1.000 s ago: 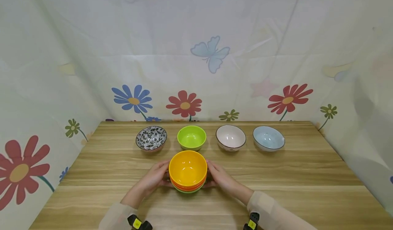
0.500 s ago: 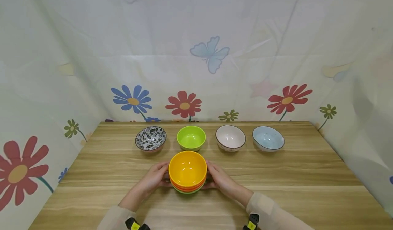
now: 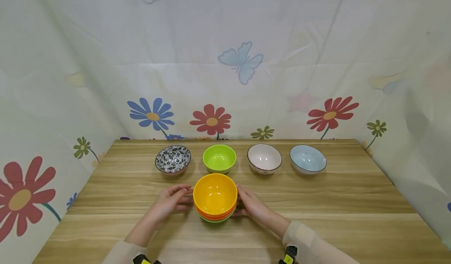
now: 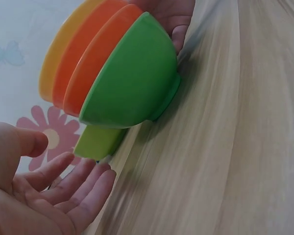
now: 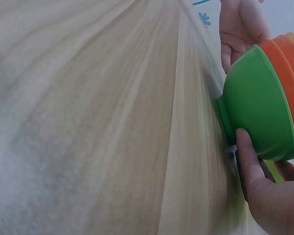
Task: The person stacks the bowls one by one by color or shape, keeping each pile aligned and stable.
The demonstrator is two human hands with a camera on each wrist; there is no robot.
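Observation:
A stack of nested bowls [image 3: 215,195] stands on the wooden table, yellow on top, two orange ones under it and a green bowl [image 4: 137,73] at the bottom. My right hand [image 3: 256,206] holds the stack's right side; in the right wrist view its thumb lies against the green bowl near the foot, and its other fingers are partly hidden behind. To the left of the stack is my left hand [image 3: 168,204], apart from the bowls. Its fingers [image 4: 90,196] are spread and loosely bent, with nothing in them.
Behind the stack, in a row, stand a black-and-white patterned bowl [image 3: 173,159], a lime green bowl [image 3: 219,158], a white bowl [image 3: 264,158] with a dark rim and a light blue bowl [image 3: 308,159]. A flower-printed cloth [image 3: 225,80] hangs beyond the table [image 3: 334,201].
My left hand has let go of the stack and drawn back to the left. The right hand and the bowls have stayed in place.

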